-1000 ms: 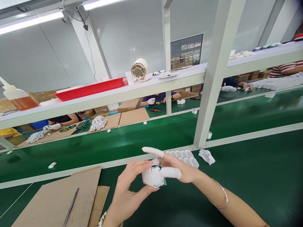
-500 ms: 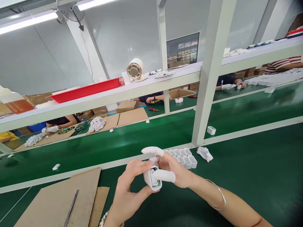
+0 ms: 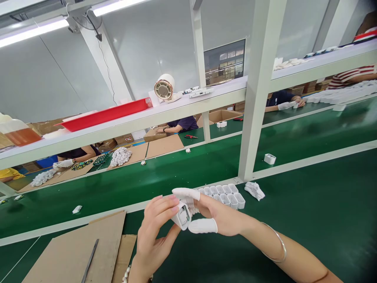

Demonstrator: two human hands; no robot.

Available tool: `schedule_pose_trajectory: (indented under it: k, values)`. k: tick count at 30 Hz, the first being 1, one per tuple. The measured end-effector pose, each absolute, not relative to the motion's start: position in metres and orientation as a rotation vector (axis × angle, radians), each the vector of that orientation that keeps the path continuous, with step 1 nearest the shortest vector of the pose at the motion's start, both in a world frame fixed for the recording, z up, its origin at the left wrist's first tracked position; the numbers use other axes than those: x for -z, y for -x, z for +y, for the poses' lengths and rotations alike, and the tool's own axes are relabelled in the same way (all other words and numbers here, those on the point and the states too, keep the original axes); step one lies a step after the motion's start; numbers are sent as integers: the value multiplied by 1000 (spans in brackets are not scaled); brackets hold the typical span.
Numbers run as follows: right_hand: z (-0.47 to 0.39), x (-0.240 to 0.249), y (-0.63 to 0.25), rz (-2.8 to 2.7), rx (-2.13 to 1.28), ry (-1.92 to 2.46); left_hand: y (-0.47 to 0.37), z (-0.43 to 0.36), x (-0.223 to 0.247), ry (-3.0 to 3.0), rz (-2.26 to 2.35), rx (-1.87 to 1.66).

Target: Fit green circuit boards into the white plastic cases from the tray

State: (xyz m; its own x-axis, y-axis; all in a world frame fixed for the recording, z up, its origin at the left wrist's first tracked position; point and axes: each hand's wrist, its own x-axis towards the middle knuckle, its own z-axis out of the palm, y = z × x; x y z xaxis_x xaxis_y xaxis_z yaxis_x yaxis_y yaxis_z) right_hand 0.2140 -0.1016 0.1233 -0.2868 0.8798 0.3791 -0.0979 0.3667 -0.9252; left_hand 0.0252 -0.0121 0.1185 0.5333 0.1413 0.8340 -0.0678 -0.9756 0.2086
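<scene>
A small white casing (image 3: 178, 220), its open end facing me, shows green and white parts inside. My left hand (image 3: 154, 232) grips it from the left, fingers on top and thumb beneath. At the casing's right side is my right hand (image 3: 216, 214), with white finger covers on the thumb and fingers; the thumb is spread from the fingers, close to the casing's rim. Behind this hand, rows of open white casings (image 3: 232, 199) stand on the green work surface.
Cardboard sheets (image 3: 79, 243) with a metal strip (image 3: 90, 259) lie at the left. A crumpled white item (image 3: 255, 191) sits by the upright post (image 3: 253, 118). Beyond the frame, a green belt (image 3: 165, 175) carries small parts. Other people work across it.
My right thumb has come out of the casing's opening. Both hands and the casing have shifted slightly left. Small items on the belt have moved right.
</scene>
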Motion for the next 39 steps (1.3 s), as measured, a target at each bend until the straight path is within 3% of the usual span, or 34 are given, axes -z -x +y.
schedule_pose_trajectory:
  k: [13, 20, 30, 35, 39]
  values:
    - [-96, -128, -208, -1109, -1536, 681, -30, -11, -123, -2662, -108, -1412]
    - [-104, -125, -225, -1487, -1055, 791, -26, -12, -118, -2324, 2, -1135]
    - [-103, -128, -224, -1570, -1182, 1020, -32, -15, -114, -2054, 29, -895]
    - [-108, -132, -229, -1565, -788, 1144, -30, -13, -111, -1789, 76, -719]
    - [-109, -134, -230, -1561, -673, 1054, -29, -16, -111, -1658, 99, -670]
